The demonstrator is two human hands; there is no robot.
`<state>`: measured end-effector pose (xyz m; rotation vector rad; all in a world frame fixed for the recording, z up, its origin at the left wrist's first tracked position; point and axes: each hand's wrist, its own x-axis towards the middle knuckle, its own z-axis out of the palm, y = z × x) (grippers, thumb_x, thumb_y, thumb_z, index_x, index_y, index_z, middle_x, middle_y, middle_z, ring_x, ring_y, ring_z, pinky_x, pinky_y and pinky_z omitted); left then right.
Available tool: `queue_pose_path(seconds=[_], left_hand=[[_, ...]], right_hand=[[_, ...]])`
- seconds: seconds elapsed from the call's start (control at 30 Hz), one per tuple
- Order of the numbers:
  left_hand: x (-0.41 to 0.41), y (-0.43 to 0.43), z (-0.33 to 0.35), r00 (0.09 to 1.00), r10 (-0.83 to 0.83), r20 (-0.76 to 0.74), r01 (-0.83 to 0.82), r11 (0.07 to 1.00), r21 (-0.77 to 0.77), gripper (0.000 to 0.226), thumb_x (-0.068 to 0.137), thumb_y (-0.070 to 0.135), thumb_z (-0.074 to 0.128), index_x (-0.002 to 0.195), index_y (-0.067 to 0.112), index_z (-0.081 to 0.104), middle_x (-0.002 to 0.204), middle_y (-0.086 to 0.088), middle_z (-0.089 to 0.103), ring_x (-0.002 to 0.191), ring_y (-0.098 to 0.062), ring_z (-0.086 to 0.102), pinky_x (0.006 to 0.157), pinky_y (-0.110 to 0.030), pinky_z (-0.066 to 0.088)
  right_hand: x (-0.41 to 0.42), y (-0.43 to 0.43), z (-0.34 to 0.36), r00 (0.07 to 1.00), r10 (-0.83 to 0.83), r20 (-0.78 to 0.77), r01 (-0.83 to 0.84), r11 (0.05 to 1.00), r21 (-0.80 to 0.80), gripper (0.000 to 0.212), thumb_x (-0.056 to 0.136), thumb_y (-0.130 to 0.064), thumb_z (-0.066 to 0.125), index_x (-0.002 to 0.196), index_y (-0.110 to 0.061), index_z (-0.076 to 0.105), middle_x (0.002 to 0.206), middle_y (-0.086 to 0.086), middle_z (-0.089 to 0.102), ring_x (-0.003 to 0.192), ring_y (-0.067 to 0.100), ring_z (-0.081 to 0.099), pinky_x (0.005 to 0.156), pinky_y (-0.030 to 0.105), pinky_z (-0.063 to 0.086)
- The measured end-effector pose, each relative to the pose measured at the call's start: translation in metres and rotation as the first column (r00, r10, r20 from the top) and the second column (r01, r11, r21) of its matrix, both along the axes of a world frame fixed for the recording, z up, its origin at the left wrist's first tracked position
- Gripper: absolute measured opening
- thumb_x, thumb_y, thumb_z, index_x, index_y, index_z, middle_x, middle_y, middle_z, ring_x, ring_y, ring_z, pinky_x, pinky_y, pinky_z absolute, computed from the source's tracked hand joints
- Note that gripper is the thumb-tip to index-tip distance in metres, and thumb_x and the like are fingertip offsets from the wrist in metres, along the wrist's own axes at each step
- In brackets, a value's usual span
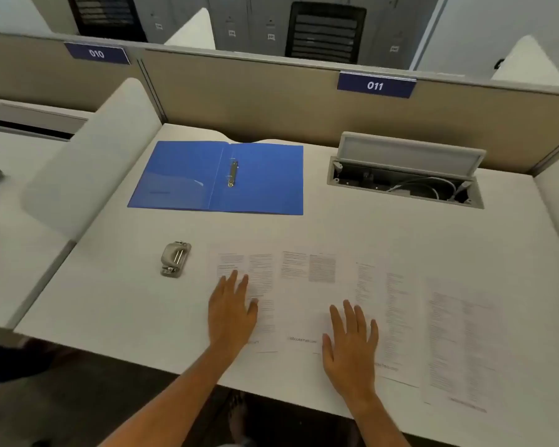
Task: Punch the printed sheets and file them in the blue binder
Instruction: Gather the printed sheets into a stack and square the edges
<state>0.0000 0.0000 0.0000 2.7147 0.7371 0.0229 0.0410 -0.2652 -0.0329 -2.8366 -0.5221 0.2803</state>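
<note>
The blue binder (259, 182) lies open and flat at the back of the white desk (110, 304), its metal ring clip (232, 173) along the spine. A grey hole punch (175, 259) sits to the left of the papers. Several printed sheets (307, 285) are spread side by side along the desk's front edge. My left hand (231, 312) rests flat, fingers apart, on the leftmost sheet. My right hand (350, 343) lies flat with spread fingers on a sheet in the middle. Neither hand holds anything.
An open cable hatch (404, 175) with its grey lid raised and wires inside is set into the desk at the back right. A beige partition (255, 91) with a label reading 011 closes the back. A white side divider (88, 162) stands at the left.
</note>
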Motion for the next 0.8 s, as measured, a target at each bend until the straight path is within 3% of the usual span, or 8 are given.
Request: queue_pose_path(seconds=[0.13,0.27,0.5,0.67,0.8], left_hand=[[-0.025,0.038,0.000,0.940,0.328,-0.096,-0.332,0.943,-0.026,0.077,0.095,0.055,0.067,0.158,0.018,0.042,0.159,-0.011,0.047,0.142,-0.034,0.046,0.110,-0.053,0.048],[-0.026,0.045,0.000,0.904,0.405,-0.138,-0.415,0.908,-0.056,0.092,0.086,0.066,0.073,0.156,0.016,0.041,0.149,-0.014,0.050,0.132,-0.035,0.051,0.100,-0.052,0.054],[-0.025,0.036,0.000,0.922,0.353,-0.159,-0.358,0.934,-0.006,0.088,0.085,0.072,0.069,0.151,0.018,0.046,0.135,-0.010,0.052,0.121,-0.030,0.054,0.089,-0.042,0.057],[-0.030,0.035,-0.002,0.948,0.273,-0.165,-0.262,0.961,0.087,0.076,0.088,0.074,0.061,0.142,0.021,0.053,0.126,-0.007,0.055,0.110,-0.025,0.056,0.081,-0.038,0.057],[-0.036,0.037,-0.006,0.955,0.244,-0.168,-0.222,0.965,0.139,0.079,0.090,0.078,0.054,0.146,0.021,0.052,0.129,-0.007,0.057,0.111,-0.026,0.056,0.081,-0.038,0.056]], right_hand=[[-0.013,-0.005,-0.001,0.999,-0.012,-0.037,0.011,1.000,-0.028,0.065,0.102,-0.047,0.044,0.162,-0.022,0.049,0.172,0.015,0.043,0.156,0.043,0.043,0.128,0.071,0.021],[-0.021,-0.007,-0.003,0.995,-0.064,-0.073,0.063,0.998,-0.018,0.066,0.100,-0.046,0.043,0.161,-0.022,0.051,0.160,0.015,0.054,0.143,0.041,0.053,0.120,0.069,0.034],[-0.022,-0.009,-0.005,0.998,-0.024,-0.054,0.021,0.998,-0.066,0.063,0.104,-0.050,0.037,0.158,-0.025,0.056,0.156,0.016,0.057,0.139,0.040,0.052,0.115,0.069,0.037],[-0.020,-0.012,-0.008,0.998,-0.016,-0.060,0.012,0.997,-0.075,0.076,0.109,-0.061,0.010,0.159,-0.026,0.055,0.160,0.016,0.052,0.143,0.040,0.047,0.118,0.069,0.034],[-0.021,-0.010,-0.010,0.999,0.004,-0.053,-0.008,0.997,-0.078,0.079,0.109,-0.061,0.007,0.157,-0.023,0.057,0.162,0.017,0.052,0.145,0.043,0.048,0.118,0.071,0.034]])
